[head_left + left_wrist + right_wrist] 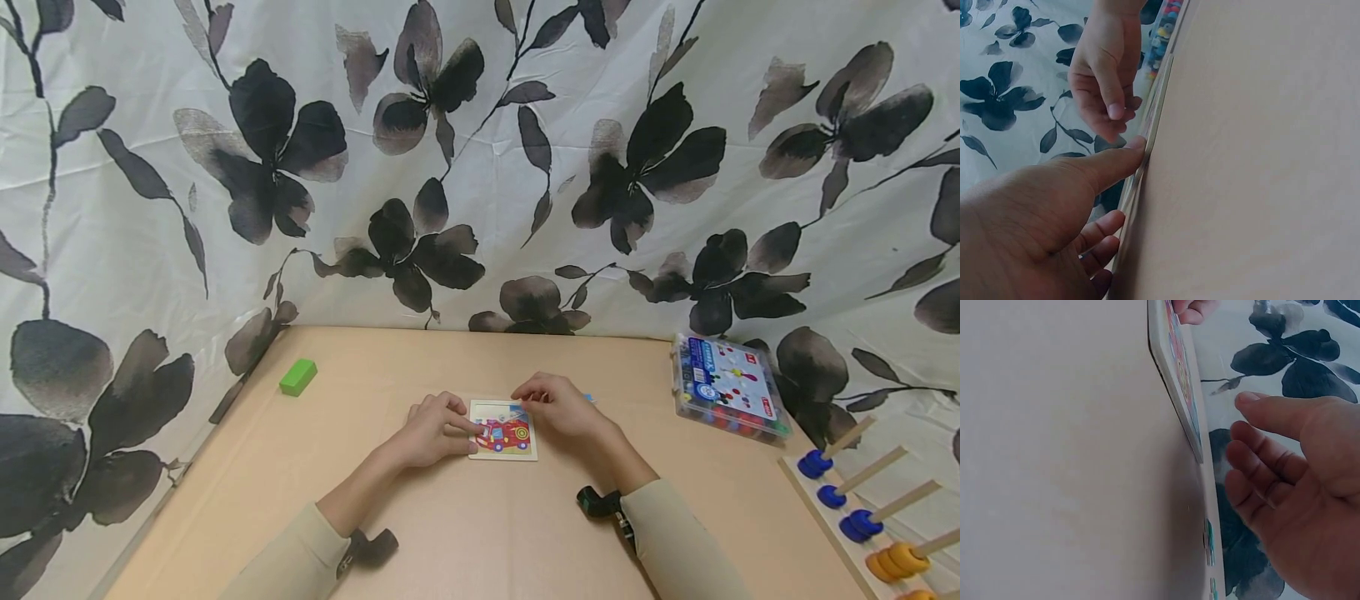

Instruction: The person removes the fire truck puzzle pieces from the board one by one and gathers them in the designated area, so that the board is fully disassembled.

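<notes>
A small framed picture puzzle with a red vehicle lies on the table in the head view. My left hand touches its left side, one finger reaching over the picture and the thumb by the near left corner. In the left wrist view the straight thumb of the left hand meets the board's edge. My right hand is above the puzzle's upper right corner. No piece shows between the fingers of the right hand in the right wrist view. Small flat pieces lie on the table below that hand.
A green block lies at the back left. On the right is a clear plastic case of colourful parts. A wooden peg board with blue and orange rings stands at the front right. Floral cloth hangs behind the table.
</notes>
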The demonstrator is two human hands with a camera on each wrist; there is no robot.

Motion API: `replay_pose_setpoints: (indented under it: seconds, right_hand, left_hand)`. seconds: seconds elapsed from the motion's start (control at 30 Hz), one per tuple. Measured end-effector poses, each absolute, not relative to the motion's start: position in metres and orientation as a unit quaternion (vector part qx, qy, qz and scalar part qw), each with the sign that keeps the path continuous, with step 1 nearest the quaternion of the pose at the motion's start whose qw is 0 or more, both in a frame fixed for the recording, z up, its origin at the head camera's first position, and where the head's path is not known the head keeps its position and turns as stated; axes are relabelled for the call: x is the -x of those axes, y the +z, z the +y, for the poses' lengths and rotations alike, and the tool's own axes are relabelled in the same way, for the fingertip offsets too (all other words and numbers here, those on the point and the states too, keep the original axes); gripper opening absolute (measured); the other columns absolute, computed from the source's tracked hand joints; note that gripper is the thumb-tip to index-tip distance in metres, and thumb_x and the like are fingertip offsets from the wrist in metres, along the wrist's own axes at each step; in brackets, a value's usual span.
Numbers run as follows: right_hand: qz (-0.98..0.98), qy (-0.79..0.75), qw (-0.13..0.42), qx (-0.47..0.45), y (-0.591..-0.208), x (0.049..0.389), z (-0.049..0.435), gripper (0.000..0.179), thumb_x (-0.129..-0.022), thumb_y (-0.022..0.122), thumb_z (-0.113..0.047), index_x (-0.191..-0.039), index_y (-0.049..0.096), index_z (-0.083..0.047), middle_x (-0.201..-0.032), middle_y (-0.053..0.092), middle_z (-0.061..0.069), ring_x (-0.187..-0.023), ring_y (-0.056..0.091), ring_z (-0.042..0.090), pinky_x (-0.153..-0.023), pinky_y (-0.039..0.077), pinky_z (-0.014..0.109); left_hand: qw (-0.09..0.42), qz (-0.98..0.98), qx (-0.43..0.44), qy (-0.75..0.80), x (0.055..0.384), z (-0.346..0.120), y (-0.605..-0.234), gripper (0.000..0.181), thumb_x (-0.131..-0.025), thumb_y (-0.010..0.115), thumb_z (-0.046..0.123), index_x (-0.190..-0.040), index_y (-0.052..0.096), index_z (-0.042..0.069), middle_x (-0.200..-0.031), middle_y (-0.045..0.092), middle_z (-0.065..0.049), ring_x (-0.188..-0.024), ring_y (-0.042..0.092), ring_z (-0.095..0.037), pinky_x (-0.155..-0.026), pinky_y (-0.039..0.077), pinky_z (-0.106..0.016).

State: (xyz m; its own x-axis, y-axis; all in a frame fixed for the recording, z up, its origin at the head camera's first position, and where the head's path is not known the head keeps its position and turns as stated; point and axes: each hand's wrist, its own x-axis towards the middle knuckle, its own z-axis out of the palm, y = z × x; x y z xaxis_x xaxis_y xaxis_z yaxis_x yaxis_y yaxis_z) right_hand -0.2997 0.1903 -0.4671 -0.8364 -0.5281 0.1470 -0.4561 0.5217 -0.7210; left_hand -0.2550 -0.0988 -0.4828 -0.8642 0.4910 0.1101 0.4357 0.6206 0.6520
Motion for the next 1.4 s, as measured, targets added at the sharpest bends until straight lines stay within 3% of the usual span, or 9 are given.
replay_pose_setpoints:
  seconds: [0.17, 0.63, 1.4]
  right_hand:
    - [0.871, -0.390, 0.069, 0.289, -0.469, 0.298, 0.188, 0.020, -0.098, 0.070, -0.008, -0.117, 0.077, -0.007, -0.106, 0.069, 0.007, -0.089, 0.054, 0.018, -0.077, 0.047, 0.026]
    - [0.882, -0.362, 0.062, 0.296, -0.471, 0.297, 0.182, 0.015, -0.097, 0.071, -0.007, -0.108, 0.080, -0.010, -0.097, 0.070, 0.000, -0.084, 0.055, 0.013, -0.074, 0.045, 0.024]
    - [0.888, -0.338, 0.064, 0.303, -0.473, 0.299, 0.178, 0.009, -0.094, 0.075, -0.009, -0.101, 0.080, -0.010, -0.094, 0.066, 0.000, -0.079, 0.051, 0.012, -0.071, 0.043, 0.024]
  left_hand:
    - [0.039, 0.898, -0.260, 0.353, 0.254, -0.099, -0.482, 0.026, -0.087, 0.085, 0.033, -0.111, 0.083, 0.024, -0.120, 0.057, 0.001, -0.109, 0.042, -0.020, -0.093, 0.026, -0.046]
    - [0.036, 0.900, -0.265, 0.345, 0.254, -0.099, -0.480, 0.026, -0.087, 0.084, 0.035, -0.111, 0.083, 0.026, -0.118, 0.055, 0.004, -0.108, 0.042, -0.019, -0.091, 0.027, -0.045]
    - [0.034, 0.899, -0.267, 0.344, 0.256, -0.099, -0.482, 0.026, -0.087, 0.084, 0.036, -0.111, 0.083, 0.027, -0.118, 0.056, 0.003, -0.108, 0.042, -0.019, -0.091, 0.027, -0.046]
